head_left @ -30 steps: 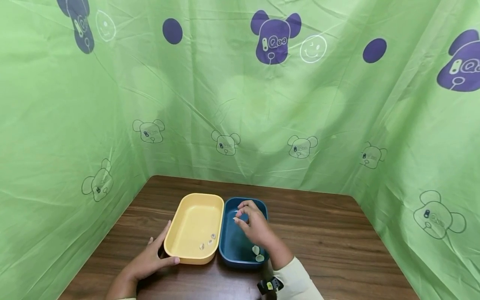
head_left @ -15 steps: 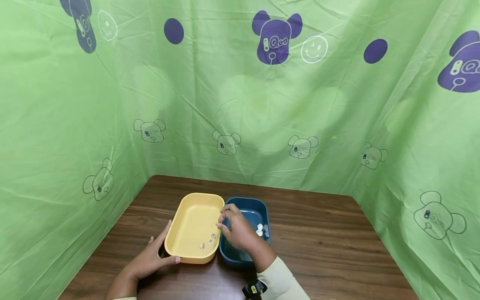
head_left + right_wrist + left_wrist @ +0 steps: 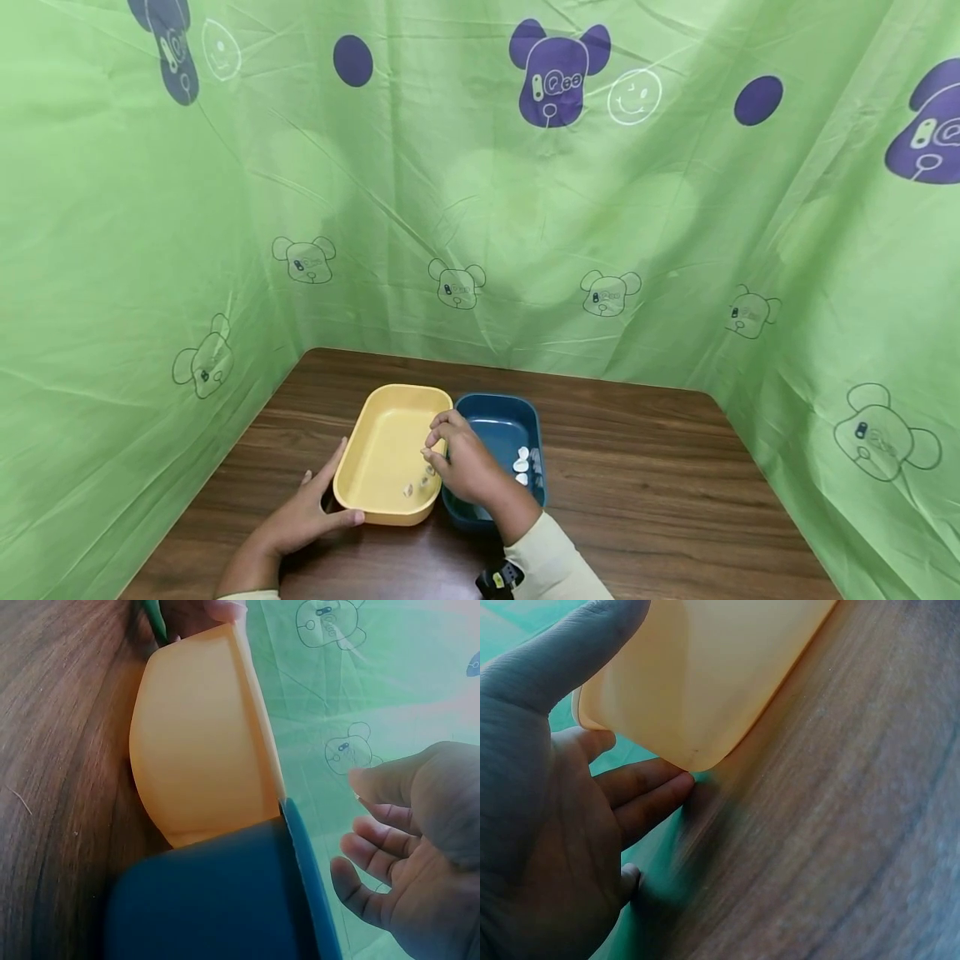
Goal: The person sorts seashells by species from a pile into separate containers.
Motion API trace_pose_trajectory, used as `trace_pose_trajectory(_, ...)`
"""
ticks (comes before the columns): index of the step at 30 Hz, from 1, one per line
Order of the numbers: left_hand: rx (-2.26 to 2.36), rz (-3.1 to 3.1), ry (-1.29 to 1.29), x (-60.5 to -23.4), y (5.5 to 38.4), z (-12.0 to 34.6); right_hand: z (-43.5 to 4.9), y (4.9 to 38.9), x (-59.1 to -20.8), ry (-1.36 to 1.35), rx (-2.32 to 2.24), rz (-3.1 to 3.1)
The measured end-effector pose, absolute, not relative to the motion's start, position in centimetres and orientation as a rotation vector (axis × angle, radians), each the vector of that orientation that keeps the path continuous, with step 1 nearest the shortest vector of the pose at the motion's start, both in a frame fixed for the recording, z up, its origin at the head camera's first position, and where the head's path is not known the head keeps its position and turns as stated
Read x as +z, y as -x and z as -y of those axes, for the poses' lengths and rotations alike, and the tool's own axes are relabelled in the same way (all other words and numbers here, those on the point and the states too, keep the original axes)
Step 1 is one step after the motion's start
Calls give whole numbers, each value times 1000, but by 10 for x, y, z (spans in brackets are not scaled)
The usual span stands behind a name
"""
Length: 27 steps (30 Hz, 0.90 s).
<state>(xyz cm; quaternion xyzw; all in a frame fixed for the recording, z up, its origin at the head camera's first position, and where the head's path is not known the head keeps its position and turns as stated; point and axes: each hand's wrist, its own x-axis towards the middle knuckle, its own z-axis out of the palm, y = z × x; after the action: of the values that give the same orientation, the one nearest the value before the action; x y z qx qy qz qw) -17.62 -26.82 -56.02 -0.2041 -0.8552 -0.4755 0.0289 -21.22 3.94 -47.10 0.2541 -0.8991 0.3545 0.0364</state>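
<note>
The left hand steadies the near-left corner of a yellow tray, thumb on the front wall; in the left wrist view its straight fingers touch the outer wall. Three small shell-like pieces, one of them, lie inside near the tray's front right. Over the tray's right rim hovers the right hand, thumb and index tips together. A tiny pale piece shows at the pinch, mostly hidden. Beside it stands a dark blue tray holding white shell-like pieces; the right forearm hides part of it.
Both trays stand side by side, touching or nearly so, on a brown wood-grain table. A green printed curtain encloses the table's back and sides. A black strap device sits at the right wrist.
The right hand has moved left from above the blue tray to above the yellow tray's right edge, its pinch kept. More white pieces show in the blue tray. The left hand stays put.
</note>
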Motion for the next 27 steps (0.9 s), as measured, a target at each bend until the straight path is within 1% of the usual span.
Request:
trace_pose_trajectory(5, -1464, 2628, 634, -563, 176, 268, -38, 211, -471, -803, 1095, 2750)
trace_pose_trajectory(17, -1456, 2626, 631, -561, 175, 270, -43, 211, -471, -752, 1104, 2808)
trace_pose_trajectory(27, -1466, 2637, 602, -559, 173, 270, -55, 211, -476, -804, 1123, 2745)
